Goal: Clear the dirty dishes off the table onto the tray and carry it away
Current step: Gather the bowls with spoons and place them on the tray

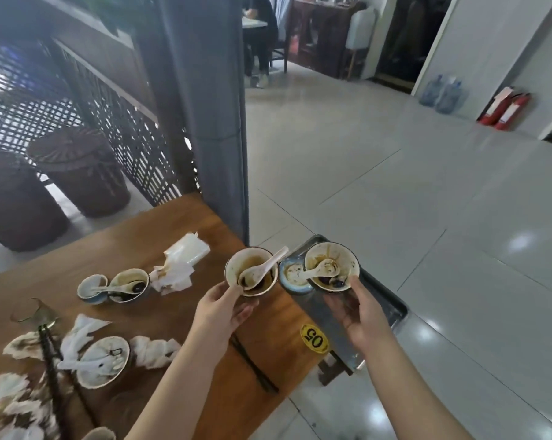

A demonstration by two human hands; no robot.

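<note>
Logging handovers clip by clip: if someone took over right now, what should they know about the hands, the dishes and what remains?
Left hand grips a dirty bowl with a spoon in it, above the table near the tray.
Right hand holds a second bowl over the tray.
Done: a small blue dish is on the tray.
Left: set both bowls down, then collect the far bowl, the pale dish beside it, near bowl, glass, black chopsticks; carry the tray off.
</note>
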